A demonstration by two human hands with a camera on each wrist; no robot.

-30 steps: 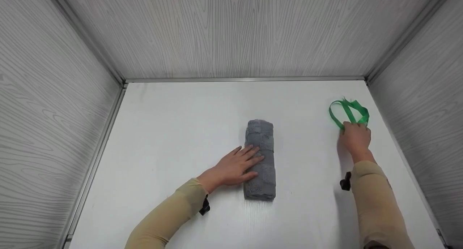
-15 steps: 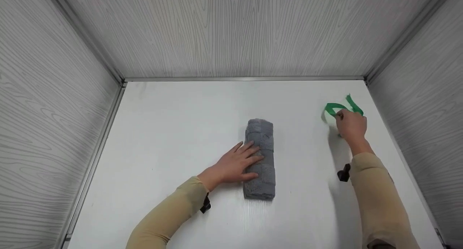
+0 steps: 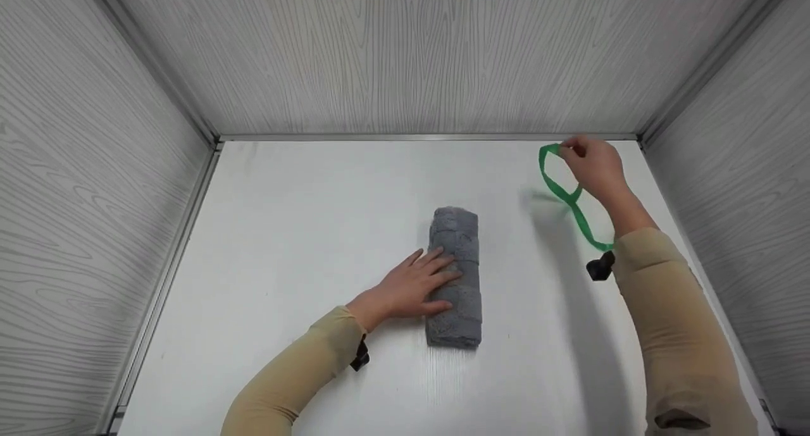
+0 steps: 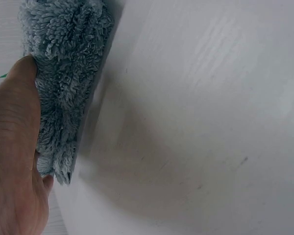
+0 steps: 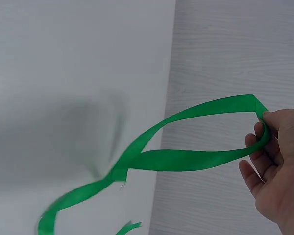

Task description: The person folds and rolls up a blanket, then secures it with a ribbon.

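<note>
My right arm (image 3: 671,322) stretches forward, its hand (image 3: 595,164) raised above the tabletop (image 3: 304,221), thumb and fingers pinching a green ribbon (image 3: 571,199). The ribbon's loop hangs from my fingertips toward my wrist; whether its lower end touches my sleeve, I can't quite tell. My left hand (image 3: 411,287) rests, fingers spread, on the long grey towel (image 3: 467,293).

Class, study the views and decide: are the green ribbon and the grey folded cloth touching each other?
Apart. The head view shows it: white tabletop lies in plain sight between the grey folded cloth and the green ribbon.
</note>
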